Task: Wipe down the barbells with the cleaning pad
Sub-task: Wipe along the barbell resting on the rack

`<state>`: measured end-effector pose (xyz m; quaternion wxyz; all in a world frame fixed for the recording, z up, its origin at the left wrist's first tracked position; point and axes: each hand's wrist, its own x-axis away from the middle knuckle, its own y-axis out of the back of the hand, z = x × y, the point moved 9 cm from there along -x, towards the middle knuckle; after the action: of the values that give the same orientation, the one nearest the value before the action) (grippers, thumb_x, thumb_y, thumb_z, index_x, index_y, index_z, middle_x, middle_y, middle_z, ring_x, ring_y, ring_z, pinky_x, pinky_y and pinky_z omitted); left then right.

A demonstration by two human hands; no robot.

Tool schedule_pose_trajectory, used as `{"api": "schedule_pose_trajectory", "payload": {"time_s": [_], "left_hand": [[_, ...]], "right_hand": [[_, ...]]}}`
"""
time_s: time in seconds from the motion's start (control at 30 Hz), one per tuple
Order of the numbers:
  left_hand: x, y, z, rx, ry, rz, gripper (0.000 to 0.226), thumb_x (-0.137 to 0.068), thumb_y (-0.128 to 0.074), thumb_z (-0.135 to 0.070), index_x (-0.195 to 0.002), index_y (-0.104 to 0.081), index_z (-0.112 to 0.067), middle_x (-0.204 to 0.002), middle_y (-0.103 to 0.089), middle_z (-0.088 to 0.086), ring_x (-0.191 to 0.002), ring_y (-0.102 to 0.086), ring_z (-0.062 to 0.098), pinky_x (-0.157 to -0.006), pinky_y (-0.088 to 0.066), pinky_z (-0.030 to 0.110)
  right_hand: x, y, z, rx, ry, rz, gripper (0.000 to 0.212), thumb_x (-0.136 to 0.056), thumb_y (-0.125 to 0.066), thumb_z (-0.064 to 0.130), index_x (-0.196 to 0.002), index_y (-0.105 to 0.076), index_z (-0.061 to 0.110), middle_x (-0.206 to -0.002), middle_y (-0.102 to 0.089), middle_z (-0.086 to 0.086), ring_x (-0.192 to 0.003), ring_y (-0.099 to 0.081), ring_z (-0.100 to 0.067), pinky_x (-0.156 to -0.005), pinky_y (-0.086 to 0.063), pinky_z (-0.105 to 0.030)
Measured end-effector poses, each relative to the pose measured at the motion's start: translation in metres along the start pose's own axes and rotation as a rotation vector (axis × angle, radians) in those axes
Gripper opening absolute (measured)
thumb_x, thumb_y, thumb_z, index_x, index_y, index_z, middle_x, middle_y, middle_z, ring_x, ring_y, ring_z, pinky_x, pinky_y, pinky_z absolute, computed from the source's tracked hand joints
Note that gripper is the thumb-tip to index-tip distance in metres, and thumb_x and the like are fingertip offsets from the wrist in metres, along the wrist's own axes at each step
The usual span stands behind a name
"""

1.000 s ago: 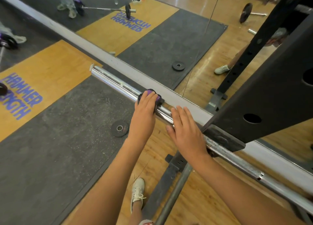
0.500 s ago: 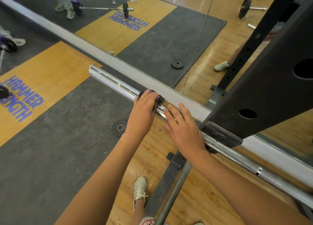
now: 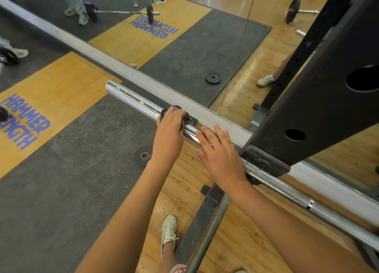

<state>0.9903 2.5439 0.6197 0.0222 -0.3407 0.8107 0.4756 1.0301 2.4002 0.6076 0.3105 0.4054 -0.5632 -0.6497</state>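
Observation:
A chrome barbell [image 3: 131, 98] lies across the rack, its bare sleeve end pointing far left. My left hand [image 3: 170, 129] grips a purple and black cleaning pad [image 3: 176, 109], wrapping it over the top of the sleeve. Just to its right, my right hand [image 3: 219, 155] rests on the bar with its fingers straight and spread. The knurled shaft [image 3: 287, 190] runs on to the lower right, passing under the rack's hook.
The black rack upright [image 3: 317, 108] rises at right, and its base foot [image 3: 207, 215] lies below the bar. A wall mirror with a pale ledge [image 3: 143, 79] runs just behind the bar. A small black plate [image 3: 143, 155] lies on the rubber mat. My shoe [image 3: 169, 229] stands below.
My right hand has slid a little left along the bar, closer to my left hand. The left hand and pad stay at about the same spot on the sleeve.

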Motion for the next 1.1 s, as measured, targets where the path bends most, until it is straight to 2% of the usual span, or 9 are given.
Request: {"api": "schedule_pose_trajectory", "payload": {"time_s": [0.1, 0.23, 0.3, 0.43, 0.57, 0.67, 0.8, 0.97, 1.1], "left_hand": [[-0.014, 0.012, 0.017, -0.029, -0.064, 0.041, 0.025, -0.105, -0.047, -0.010, -0.124, -0.063, -0.012, -0.119, -0.063, 0.002, -0.118, -0.054, 0.018, -0.111, -0.031, 0.037], [-0.036, 0.019, 0.035, -0.092, 0.080, 0.057, 0.025, -0.104, -0.048, -0.010, -0.119, -0.067, -0.013, -0.114, -0.066, 0.002, -0.113, -0.058, 0.021, -0.112, -0.031, 0.041], [-0.018, 0.003, 0.009, -0.068, -0.020, 0.099, 0.023, -0.101, -0.051, -0.009, -0.115, -0.067, -0.017, -0.113, -0.066, -0.001, -0.114, -0.059, 0.017, -0.113, -0.032, 0.041], [0.012, -0.009, -0.014, -0.001, -0.237, 0.175, 0.035, -0.104, -0.044, -0.017, -0.134, -0.060, -0.013, -0.137, -0.062, 0.003, -0.137, -0.049, 0.021, -0.121, -0.025, 0.044], [-0.016, -0.004, 0.001, -0.052, -0.112, 0.195, 0.043, -0.103, -0.033, -0.029, -0.127, -0.063, -0.012, -0.123, -0.068, 0.003, -0.121, -0.060, 0.022, -0.117, -0.027, 0.046], [-0.004, -0.007, -0.004, -0.016, -0.098, 0.110, 0.039, -0.102, -0.035, -0.026, -0.126, -0.063, -0.011, -0.123, -0.066, 0.003, -0.122, -0.058, 0.024, -0.114, -0.033, 0.045], [0.031, -0.013, 0.003, 0.041, -0.104, 0.037, 0.044, -0.104, -0.050, -0.014, -0.148, -0.049, -0.013, -0.155, -0.047, 0.006, -0.150, -0.033, 0.021, -0.125, -0.020, 0.045], [0.008, -0.006, -0.001, 0.056, -0.081, -0.077, 0.034, -0.105, -0.043, -0.020, -0.132, -0.060, -0.009, -0.137, -0.060, 0.008, -0.137, -0.048, 0.023, -0.117, -0.033, 0.046], [0.030, -0.014, 0.006, 0.232, 0.004, -0.230, 0.037, -0.105, -0.044, -0.015, -0.138, -0.057, -0.008, -0.145, -0.056, 0.008, -0.147, -0.039, 0.024, -0.122, -0.026, 0.054]], "right_hand": [[-0.001, -0.001, -0.001, 0.006, -0.003, 0.000, 0.051, -0.109, -0.033, 0.039, -0.152, -0.041, 0.014, -0.156, -0.045, -0.008, -0.149, -0.032, -0.036, -0.123, -0.013, -0.047], [-0.001, -0.002, -0.001, -0.004, -0.012, 0.010, 0.055, -0.107, -0.026, 0.041, -0.152, -0.043, 0.014, -0.154, -0.047, -0.008, -0.148, -0.034, -0.036, -0.123, -0.015, -0.047], [-0.001, 0.000, 0.000, -0.010, -0.008, 0.004, 0.054, -0.108, -0.028, 0.039, -0.151, -0.044, 0.012, -0.154, -0.047, -0.009, -0.148, -0.034, -0.037, -0.123, -0.019, -0.050], [-0.001, 0.003, 0.000, -0.018, -0.013, -0.014, 0.051, -0.105, -0.042, 0.035, -0.150, -0.045, 0.012, -0.153, -0.048, -0.009, -0.147, -0.034, -0.037, -0.123, -0.020, -0.051], [-0.001, 0.002, 0.000, -0.019, -0.010, -0.015, 0.050, -0.109, -0.032, 0.036, -0.150, -0.045, 0.012, -0.153, -0.048, -0.008, -0.147, -0.034, -0.036, -0.123, -0.016, -0.048], [0.000, 0.001, 0.000, -0.011, -0.007, -0.026, 0.052, -0.107, -0.030, 0.037, -0.149, -0.046, 0.012, -0.151, -0.049, -0.008, -0.146, -0.036, -0.036, -0.122, -0.018, -0.048], [-0.002, 0.001, 0.000, -0.027, -0.015, -0.033, 0.051, -0.107, -0.032, 0.037, -0.149, -0.045, 0.012, -0.150, -0.050, -0.008, -0.146, -0.036, -0.036, -0.122, -0.020, -0.049], [-0.001, 0.001, -0.001, -0.041, -0.011, -0.058, 0.050, -0.107, -0.034, 0.037, -0.148, -0.047, 0.012, -0.149, -0.051, -0.008, -0.145, -0.037, -0.035, -0.121, -0.019, -0.048], [0.000, 0.002, -0.001, -0.086, -0.042, -0.044, 0.047, -0.109, -0.041, 0.035, -0.149, -0.046, 0.012, -0.153, -0.048, -0.009, -0.148, -0.033, -0.036, -0.121, -0.028, -0.053]]}}
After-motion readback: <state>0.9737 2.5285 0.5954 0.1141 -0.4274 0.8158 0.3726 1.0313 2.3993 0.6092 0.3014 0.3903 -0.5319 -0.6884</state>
